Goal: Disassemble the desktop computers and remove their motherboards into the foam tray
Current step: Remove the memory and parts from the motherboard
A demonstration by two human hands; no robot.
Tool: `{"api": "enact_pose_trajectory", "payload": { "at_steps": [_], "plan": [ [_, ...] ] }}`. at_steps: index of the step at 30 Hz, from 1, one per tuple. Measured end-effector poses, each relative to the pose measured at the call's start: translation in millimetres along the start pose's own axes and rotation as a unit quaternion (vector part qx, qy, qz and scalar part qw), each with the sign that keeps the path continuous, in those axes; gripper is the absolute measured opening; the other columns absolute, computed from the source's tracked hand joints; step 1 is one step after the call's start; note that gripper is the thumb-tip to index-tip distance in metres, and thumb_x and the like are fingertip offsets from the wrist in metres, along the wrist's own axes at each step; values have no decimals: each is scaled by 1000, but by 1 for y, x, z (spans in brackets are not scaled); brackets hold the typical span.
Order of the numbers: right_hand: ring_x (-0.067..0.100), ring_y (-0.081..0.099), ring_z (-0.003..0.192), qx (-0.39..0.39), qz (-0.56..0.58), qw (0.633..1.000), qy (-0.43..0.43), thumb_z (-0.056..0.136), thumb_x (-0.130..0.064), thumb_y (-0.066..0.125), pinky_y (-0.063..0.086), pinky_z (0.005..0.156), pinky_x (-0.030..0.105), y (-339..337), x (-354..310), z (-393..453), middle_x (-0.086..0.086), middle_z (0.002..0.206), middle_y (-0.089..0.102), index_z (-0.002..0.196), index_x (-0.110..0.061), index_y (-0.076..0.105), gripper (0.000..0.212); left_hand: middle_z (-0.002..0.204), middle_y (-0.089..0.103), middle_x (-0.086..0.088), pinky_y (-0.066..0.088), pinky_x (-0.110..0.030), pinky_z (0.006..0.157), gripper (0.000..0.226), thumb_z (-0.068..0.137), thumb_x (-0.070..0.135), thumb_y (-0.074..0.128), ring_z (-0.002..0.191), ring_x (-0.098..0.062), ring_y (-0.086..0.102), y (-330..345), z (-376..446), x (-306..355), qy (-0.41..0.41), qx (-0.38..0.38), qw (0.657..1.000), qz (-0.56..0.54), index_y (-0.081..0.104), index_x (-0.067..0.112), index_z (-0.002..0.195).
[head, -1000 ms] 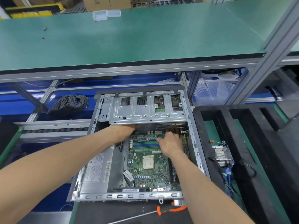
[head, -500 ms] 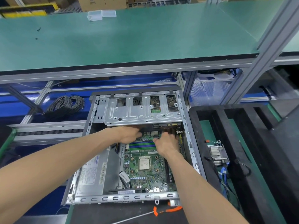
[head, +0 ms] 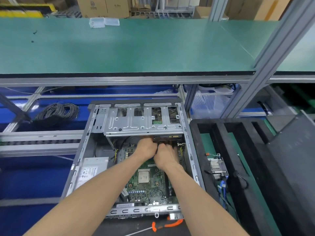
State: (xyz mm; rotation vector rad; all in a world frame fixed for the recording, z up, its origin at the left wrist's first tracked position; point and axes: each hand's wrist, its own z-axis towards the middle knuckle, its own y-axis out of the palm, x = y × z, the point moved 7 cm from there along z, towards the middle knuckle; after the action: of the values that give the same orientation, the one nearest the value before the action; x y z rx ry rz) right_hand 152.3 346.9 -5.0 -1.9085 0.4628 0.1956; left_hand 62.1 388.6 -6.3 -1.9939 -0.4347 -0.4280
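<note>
So the open desktop case (head: 190, 150) sits flat on the bench right in front, lid off, with the green motherboard (head: 150, 186) still lying inside it on the right half, its square CPU (head: 143, 175) showing bare in the middle. Both hands are jammed together at the far end of the board, just under the edge of the silver drive cage (head: 143, 122) that spans the far part of the case. The left hand (head: 147, 149) comes in from the near left and the right hand (head: 166, 156) from the near right, knuckles touching or almost touching. Fingers on both look curled down around something at the far edge of the board, but they're tucked into the shadow under the cage, so honestly I can't tell what either one is gripping, or if it's gripping at all. The grey power supply (head: 92, 169) with its white label sits in the near-left part of the case. To the right of the case is the black foam tray (head: 238, 150) with long slots, and a finned heatsink (head: 217, 167) with blue cables lies in one of them. An orange-handled screwdriver (head: 167, 224) lies on the bench just near the case's front edge. Off to the far left there's a coil of black cable (head: 58, 111) on the blue lower shelf.
</note>
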Motion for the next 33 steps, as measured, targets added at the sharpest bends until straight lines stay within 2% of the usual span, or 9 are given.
{"api": "enact_pose_trajectory", "payload": {
  "at_steps": [4, 9, 12, 18, 21, 25, 28, 30, 33],
  "plan": [
    [40, 53, 117, -10, -13, 1000, -25, 94, -11, 54, 46, 95, 44, -4, -2, -7, 20, 120, 56, 120, -3, 56, 27, 106, 71, -20, 42, -30, 71, 37, 98, 9, 43, 105, -33, 64, 8, 0, 0, -29, -14, 998, -60, 51, 13, 62],
    [37, 63, 96, 66, -107, 988, -94, 87, -12, 58, 41, 65, 36, -34, -11, -23, 15, 104, 61, 107, -6, 62, 21, 106, 70, -16, 45, -29, 75, 31, 97, 16, 52, 97, -29, 64, 16, 2, 2, -58, -32, 986, -151, 54, 15, 66],
    [36, 61, 88, 94, -133, 977, -138, 82, -17, 61, 38, 64, 36, -53, -21, -33, 13, 95, 60, 95, -11, 59, 14, 96, 63, -11, 40, -26, 61, 37, 98, 9, 47, 84, -21, 52, 22, 3, 9, -50, -55, 981, -181, 49, 15, 62],
    [35, 60, 80, 147, -113, 960, -211, 87, -24, 53, 41, 63, 35, -76, -34, -47, 11, 83, 58, 82, -15, 48, 11, 116, 63, -17, 48, -22, 69, 26, 106, 6, 39, 98, -22, 56, 25, -1, 18, -8, -48, 970, -237, 52, 17, 86],
    [30, 58, 73, 237, -87, 938, -237, 89, -21, 53, 40, 58, 33, -100, -32, -49, 6, 84, 57, 82, -14, 47, 12, 139, 57, -18, 51, -29, 94, 23, 106, 13, 43, 122, -32, 57, 34, 0, 30, 19, -68, 979, -193, 54, 12, 125],
    [26, 49, 95, 354, -78, 912, -194, 90, -12, 56, 44, 77, 39, -127, -2, -40, 8, 109, 53, 110, -7, 58, 22, 140, 58, -12, 40, -39, 108, 40, 105, 37, 38, 125, -30, 55, 38, 9, 42, 19, -85, 996, -15, 57, 16, 134],
    [32, 48, 115, 255, 53, 964, -59, 105, -25, 39, 42, 93, 45, -117, 41, -13, 13, 131, 50, 133, -6, 46, 35, 142, 57, -10, 49, -29, 83, 54, 106, 50, 30, 103, -24, 66, 44, 15, 46, 16, -128, 991, 45, 52, 14, 141],
    [39, 51, 113, 161, 90, 983, 6, 108, -34, 24, 38, 84, 40, -97, 55, 2, 16, 122, 57, 114, -9, 49, 35, 156, 40, -9, 47, -26, 70, 52, 109, 40, 22, 112, -24, 63, 50, 17, 51, 20, -175, 983, 59, 35, 14, 153],
    [37, 50, 99, 167, -5, 986, 7, 108, -31, 17, 30, 75, 40, -95, 53, 6, 16, 113, 57, 112, -11, 48, 37, 165, 20, -8, 34, -33, 113, 51, 111, 33, 20, 150, -25, 27, 53, 24, 54, 33, -176, 982, 54, 24, 14, 157]
  ]
}}
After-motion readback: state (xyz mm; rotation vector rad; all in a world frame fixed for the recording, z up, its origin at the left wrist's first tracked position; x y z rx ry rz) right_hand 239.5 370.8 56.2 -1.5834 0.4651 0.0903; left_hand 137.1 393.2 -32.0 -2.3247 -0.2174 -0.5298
